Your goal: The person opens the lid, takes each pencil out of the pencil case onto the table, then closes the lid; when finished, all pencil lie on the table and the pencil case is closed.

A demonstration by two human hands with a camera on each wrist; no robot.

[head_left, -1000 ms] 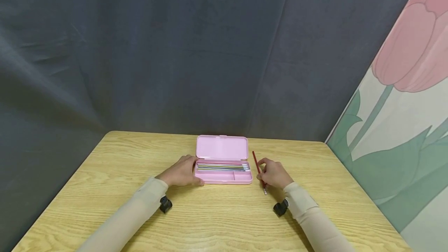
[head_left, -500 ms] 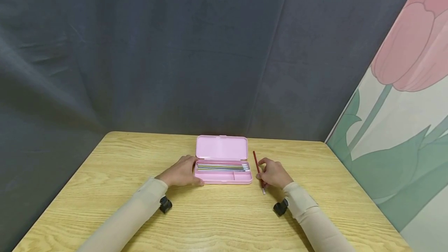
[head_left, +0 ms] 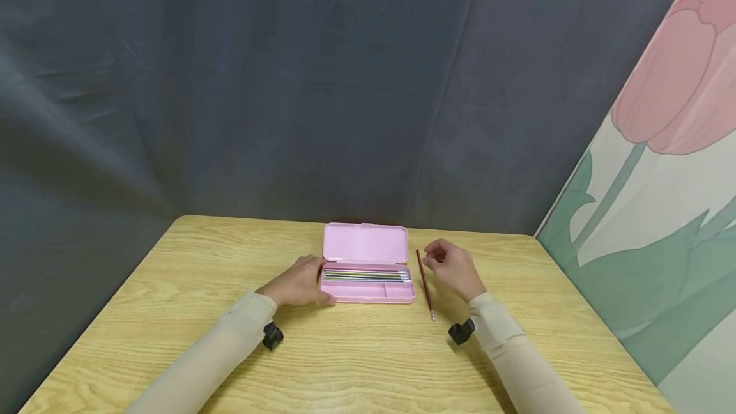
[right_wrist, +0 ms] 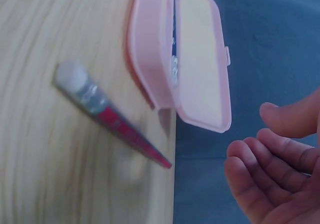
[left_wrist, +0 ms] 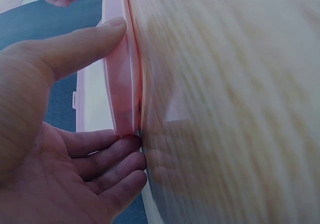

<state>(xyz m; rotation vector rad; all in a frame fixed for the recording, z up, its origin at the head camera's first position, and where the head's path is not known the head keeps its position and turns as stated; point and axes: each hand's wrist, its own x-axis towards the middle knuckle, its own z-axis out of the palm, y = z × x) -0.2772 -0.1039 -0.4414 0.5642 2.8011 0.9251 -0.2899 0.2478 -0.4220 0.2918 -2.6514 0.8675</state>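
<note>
A pink pencil case (head_left: 356, 296) lies with its lid up on the table, several pencils (head_left: 365, 275) lined up in its rear compartment. My left hand (head_left: 297, 282) holds the case's left end; in the left wrist view the thumb (left_wrist: 95, 42) lies along the front wall and the fingers touch the end. To the right of the case, a red pencil (head_left: 425, 283) rests on the wood, its white eraser end towards me. Just right of that pencil, my right hand (head_left: 455, 268) hovers with loosely bent fingers, holding nothing, as the right wrist view (right_wrist: 280, 169) confirms.
The wooden table (head_left: 356, 363) ends at a dark grey curtain (head_left: 322, 94) behind the case. On the right stands a wall panel with a painted tulip (head_left: 669, 75). A small black camera sits on each wrist.
My right hand has let go of the red pencil and lifted slightly away to the back right. The pencil stays on the table. My left hand has not moved from the case.
</note>
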